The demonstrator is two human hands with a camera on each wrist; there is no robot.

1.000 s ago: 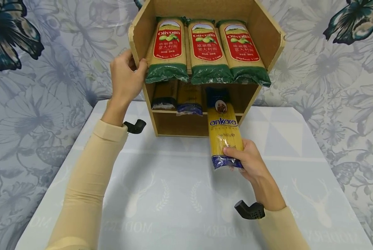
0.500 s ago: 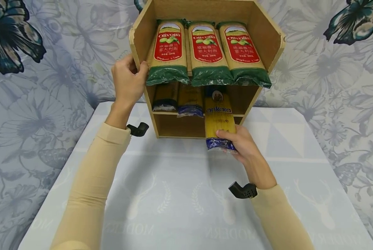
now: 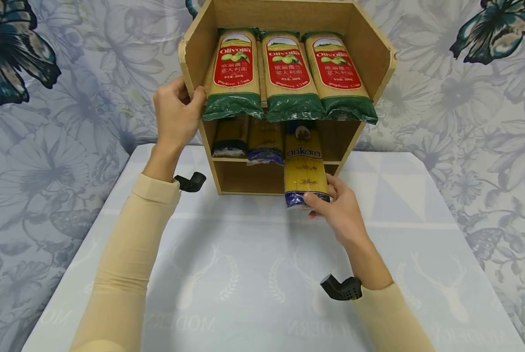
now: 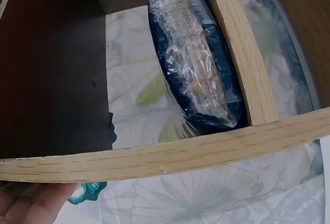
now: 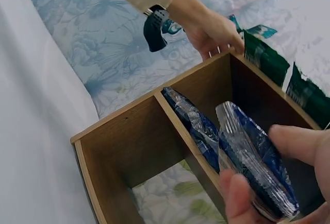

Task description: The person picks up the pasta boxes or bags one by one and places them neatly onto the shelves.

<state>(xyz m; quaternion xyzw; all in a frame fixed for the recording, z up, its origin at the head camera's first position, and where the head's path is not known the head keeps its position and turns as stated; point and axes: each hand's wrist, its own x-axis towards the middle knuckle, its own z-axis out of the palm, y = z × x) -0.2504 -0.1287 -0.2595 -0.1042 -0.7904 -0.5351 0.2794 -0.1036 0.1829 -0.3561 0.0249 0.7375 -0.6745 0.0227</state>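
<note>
My left hand grips the left side panel of a small wooden shelf unit, at the height of its top shelf. Near the front, my right hand holds a yellow ankara pasta packet by its blue lower end, thumb on top and fingers at its right side and beneath. The packet's far part lies inside the middle compartment, and its near end sticks out past the shelf edge. In the right wrist view, the packet's crinkled blue end sits between thumb and fingers.
Three Olivoila spaghetti packets lie side by side on the sloped top shelf, green ends overhanging. Two more packets lie at the left of the middle shelf. Below is a bottom compartment. The unit stands on a pale patterned table.
The right hand has moved the ankara packet away from me and slightly left, deeper into the middle compartment. Its fingers have shifted along the packet's end. The left hand stays on the side panel.
</note>
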